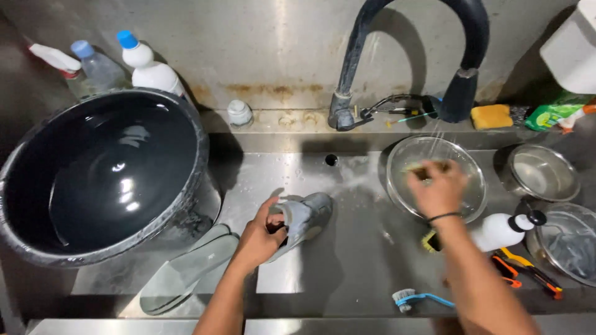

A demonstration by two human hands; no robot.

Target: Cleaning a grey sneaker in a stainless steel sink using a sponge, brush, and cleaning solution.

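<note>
Left hand [261, 239] grip closed round the opening of a grey shoe [305, 218], fingers inside the collar – shoe lifted just off the wet steel sink floor [347, 273], toe pointing away from the grip toward the drain hole [331, 159]. Right hand [437, 189] is blurred over a glass bowl [434, 180] under the black faucet [462, 93], water running; fingers pinched on something small and yellowish, can't tell what. Black band on that wrist. Just beside the left forearm lie two grey insoles [186, 273], past them a big black basin [102, 174]. Near the right forearm – white bottle with black cap [500, 231], orange-handled tool [528, 270], blue-handled brush [419, 299]. Steel bowls [543, 172] further right of the right-hand grip, yellow sponge [492, 116] on the ledge beyond it
</note>
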